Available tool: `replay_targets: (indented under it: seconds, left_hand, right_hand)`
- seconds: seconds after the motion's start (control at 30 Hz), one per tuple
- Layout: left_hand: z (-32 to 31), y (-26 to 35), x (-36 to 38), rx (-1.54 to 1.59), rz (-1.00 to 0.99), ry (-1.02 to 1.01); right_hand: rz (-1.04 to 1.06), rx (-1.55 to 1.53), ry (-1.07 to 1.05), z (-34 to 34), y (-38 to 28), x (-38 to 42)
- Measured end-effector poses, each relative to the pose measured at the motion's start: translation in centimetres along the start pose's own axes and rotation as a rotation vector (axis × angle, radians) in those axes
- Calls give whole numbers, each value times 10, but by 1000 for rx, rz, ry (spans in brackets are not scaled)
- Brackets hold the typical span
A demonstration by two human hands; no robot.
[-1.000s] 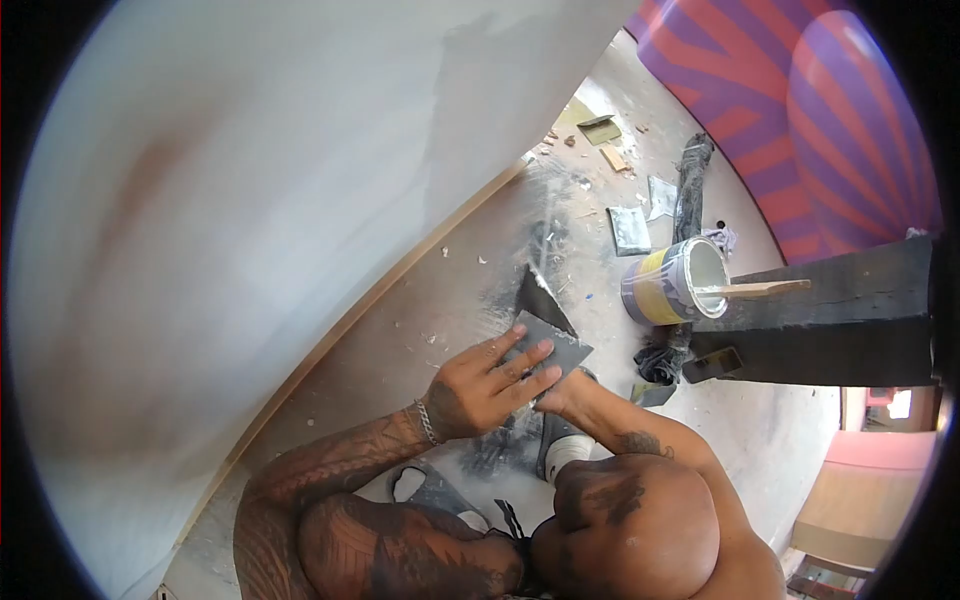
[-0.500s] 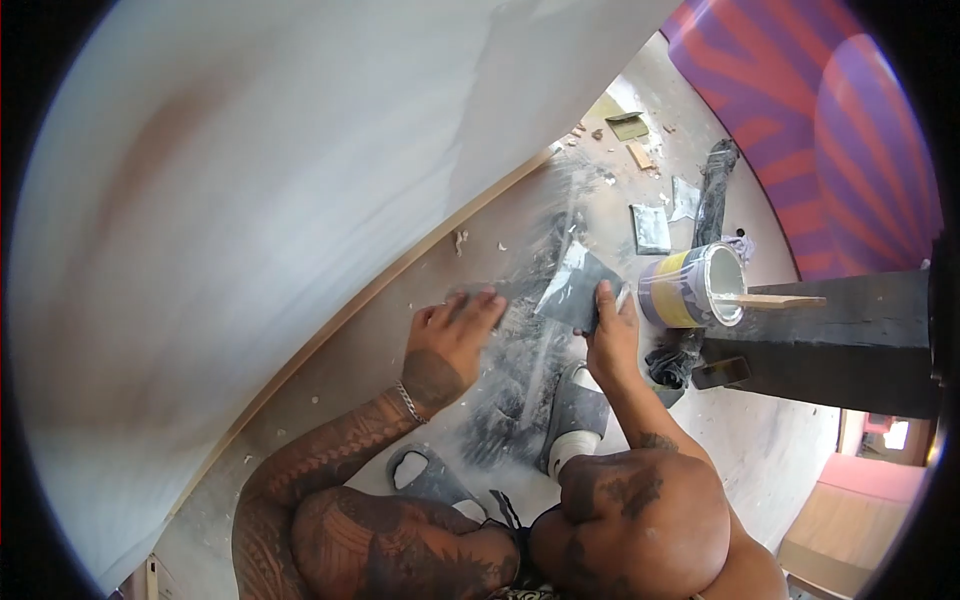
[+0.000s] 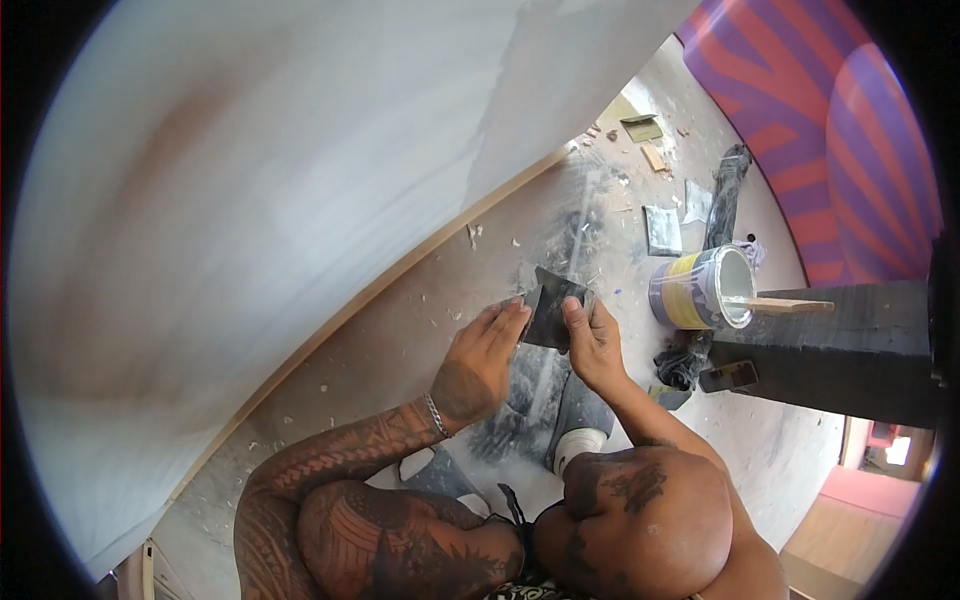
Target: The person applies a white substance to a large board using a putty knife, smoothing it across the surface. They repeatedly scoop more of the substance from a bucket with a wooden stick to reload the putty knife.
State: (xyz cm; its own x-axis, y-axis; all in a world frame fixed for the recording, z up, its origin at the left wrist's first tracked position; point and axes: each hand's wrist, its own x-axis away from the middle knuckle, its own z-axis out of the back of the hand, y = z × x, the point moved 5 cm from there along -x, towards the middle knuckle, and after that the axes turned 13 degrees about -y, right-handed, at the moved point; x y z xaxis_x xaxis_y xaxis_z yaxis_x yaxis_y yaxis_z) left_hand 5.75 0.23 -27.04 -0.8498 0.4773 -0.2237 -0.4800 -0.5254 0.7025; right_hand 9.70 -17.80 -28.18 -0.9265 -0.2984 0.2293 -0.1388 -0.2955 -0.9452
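Note:
My right hand [image 3: 592, 340] grips a dark, thin square sheet of sandpaper [image 3: 548, 318], its thumb on top and its fingers underneath. The sheet looks bent near its left edge. My left hand [image 3: 482, 355] is at that edge, fingers straight and close together, fingertips touching it; its thumb is hidden below. Under the hands, the floor [image 3: 380, 345] is streaked with white dust and dark smears. To the right of my right hand stands an open can [image 3: 685, 290] with pale drips and a wooden stick [image 3: 785, 304] across its mouth.
A white panel [image 3: 300, 140] with a wooden edge rises along the left. Folded sheets [image 3: 662, 230], a wood scrap [image 3: 653, 157] and a dark wrapped bundle [image 3: 727, 195] lie beyond the can. A black beam [image 3: 830, 345] and a purple-and-red patterned surface [image 3: 800, 130] are at the right.
My left hand has moved right and up to the sheet's edge. My right hand has drawn the sandpaper slightly left and down and tilted it, so a darker face shows.

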Motion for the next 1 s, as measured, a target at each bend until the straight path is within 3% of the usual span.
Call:
replay_targets:
  seconds: [0.1,0.23,0.3,0.4,0.5,0.53,0.63,0.67,0.77,0.8,0.83,0.9,0.97,1.0]
  left_hand:
    - [1,2,0,155,51,8]
    - [3,-8,-4,365,292,22]
    - [11,-14,-10,502,443,-3]
    - [18,-11,-11,294,181,156]
    - [12,2,-7,68,-86,62]
    - [4,4,-4,57,-71,20]
    - [4,-6,-4,56,-11,184]
    - [8,-25,-8,127,75,197]
    - [40,-26,-17,119,171,171]
    - [39,-22,-14,99,80,182]
    - [34,-16,-14,46,42,128]
    - [22,-4,-8,-60,-30,15]
    - [11,-11,-5,16,22,9]
    - [12,-18,-4,79,48,45]
  right_hand:
    - [-29,27,-63,-4,3,8]
    - [-39,136,-100,-6,9,12]
    - [-52,103,-10,3,18,6]
    - [-10,-108,175,12,16,-1]
    - [115,-249,301,18,4,-12]
    - [157,-334,400,13,-8,-15]
    - [-67,49,-21,-18,-8,2]
    - [42,201,-51,-28,6,7]
    - [-243,170,115,-6,-4,-8]
    - [-73,-68,338,6,-8,-19]
    - [171,-397,399,10,-13,-34]
    - [165,-314,365,6,-20,-29]
    - [30,29,166,-6,-8,-15]
    - [47,-118,81,-10,2,-18]
